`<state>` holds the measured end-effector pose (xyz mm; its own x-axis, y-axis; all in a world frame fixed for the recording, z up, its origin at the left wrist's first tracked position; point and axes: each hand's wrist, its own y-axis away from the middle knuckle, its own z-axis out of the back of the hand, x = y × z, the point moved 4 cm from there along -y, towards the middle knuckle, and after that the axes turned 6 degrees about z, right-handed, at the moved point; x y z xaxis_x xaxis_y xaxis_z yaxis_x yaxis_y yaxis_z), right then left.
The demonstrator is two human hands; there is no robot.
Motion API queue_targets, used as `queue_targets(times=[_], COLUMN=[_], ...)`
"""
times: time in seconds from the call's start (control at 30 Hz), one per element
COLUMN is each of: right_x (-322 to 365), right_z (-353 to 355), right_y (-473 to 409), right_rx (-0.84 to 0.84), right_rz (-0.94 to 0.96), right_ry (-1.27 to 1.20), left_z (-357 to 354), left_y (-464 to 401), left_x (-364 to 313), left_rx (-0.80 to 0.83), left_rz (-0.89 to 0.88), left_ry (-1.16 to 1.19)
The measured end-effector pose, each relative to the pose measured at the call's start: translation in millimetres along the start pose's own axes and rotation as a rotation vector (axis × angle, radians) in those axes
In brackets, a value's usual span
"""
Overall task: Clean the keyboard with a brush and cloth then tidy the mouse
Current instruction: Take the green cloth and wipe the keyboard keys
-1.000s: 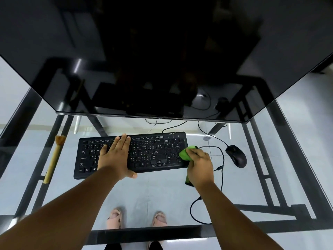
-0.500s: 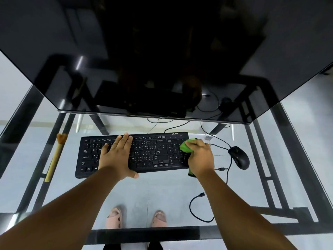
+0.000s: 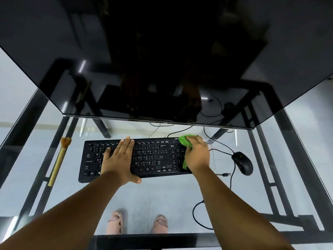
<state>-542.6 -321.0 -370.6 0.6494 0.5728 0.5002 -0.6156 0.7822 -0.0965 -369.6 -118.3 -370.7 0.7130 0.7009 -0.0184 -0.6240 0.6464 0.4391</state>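
Observation:
A black keyboard (image 3: 153, 157) lies on the glass desk in front of me. My left hand (image 3: 119, 159) rests flat on its left half, fingers straight. My right hand (image 3: 197, 156) grips a bunched green cloth (image 3: 185, 140) and presses it on the keyboard's far right corner; a strip of cloth shows below the palm. A black mouse (image 3: 242, 163) sits to the right of the keyboard, its cable looping toward me. A wooden-handled brush (image 3: 58, 161) lies left of the keyboard, bristles pointing away from me.
A large dark monitor (image 3: 162, 60) overhangs the back of the glass desk (image 3: 162, 199). Loose black cables (image 3: 198, 213) with a USB plug trail at the right front. The desk's black frame and my feet show through the glass.
My right hand has slid the green cloth away from me along the keyboard's right end, from the near side to the far corner. My left hand stayed flat on the keys.

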Motion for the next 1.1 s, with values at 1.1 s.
queue_targets(times=[1.1], right_x=[15], right_z=[-13], right_y=[1], right_rx=[0.142], right_rz=[0.200], right_ry=[0.159], left_z=[-5], left_y=[-2], left_x=[15], left_rx=[-0.051], left_rz=[-0.078], left_ry=[0.059])
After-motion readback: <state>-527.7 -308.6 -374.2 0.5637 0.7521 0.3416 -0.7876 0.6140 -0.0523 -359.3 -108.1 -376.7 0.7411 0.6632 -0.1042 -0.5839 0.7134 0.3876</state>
